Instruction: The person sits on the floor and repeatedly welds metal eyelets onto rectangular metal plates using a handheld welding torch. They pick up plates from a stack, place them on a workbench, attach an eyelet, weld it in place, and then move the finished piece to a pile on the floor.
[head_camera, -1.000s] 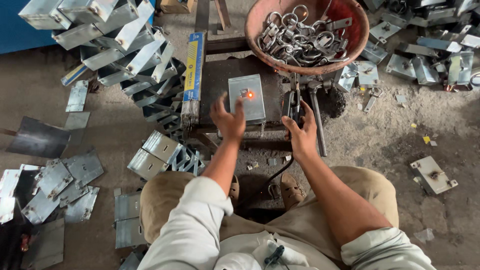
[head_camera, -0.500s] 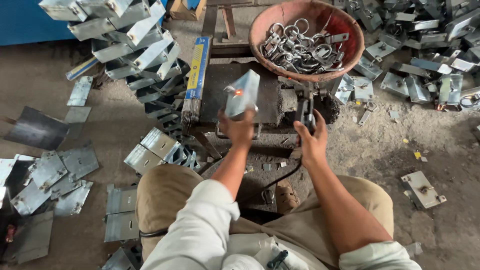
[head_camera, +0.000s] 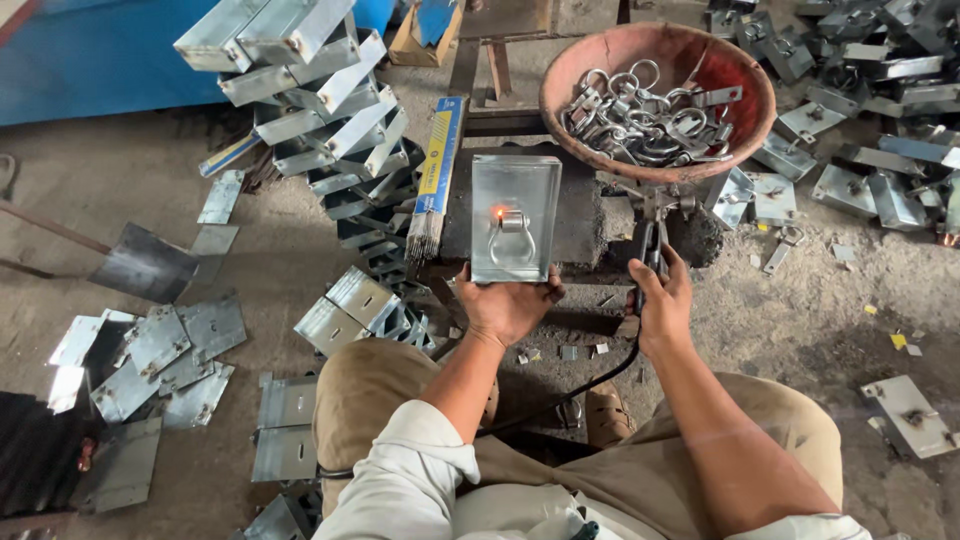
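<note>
My left hand (head_camera: 508, 305) holds a shiny rectangular metal tray (head_camera: 516, 217) by its near edge, lifted and tilted toward me. A metal ring (head_camera: 510, 238) is fixed inside the tray, with a glowing orange spot at its top. My right hand (head_camera: 662, 300) grips the handle of a welding electrode holder (head_camera: 651, 238), whose black cable runs down between my knees. Its jaws sit just right of the tray, beside a dark metal work block (head_camera: 588, 215).
A reddish bowl (head_camera: 752, 95) full of metal rings stands behind the work block. Stacked metal trays (head_camera: 318, 110) pile up at the left, and a pack of welding rods (head_camera: 436, 175) lies beside them. Flat plates (head_camera: 150, 345) and finished pieces (head_camera: 860, 180) litter the ground.
My left hand has lifted the tray off the block and turned its inside toward me. My right hand has drawn the electrode holder back to the right.
</note>
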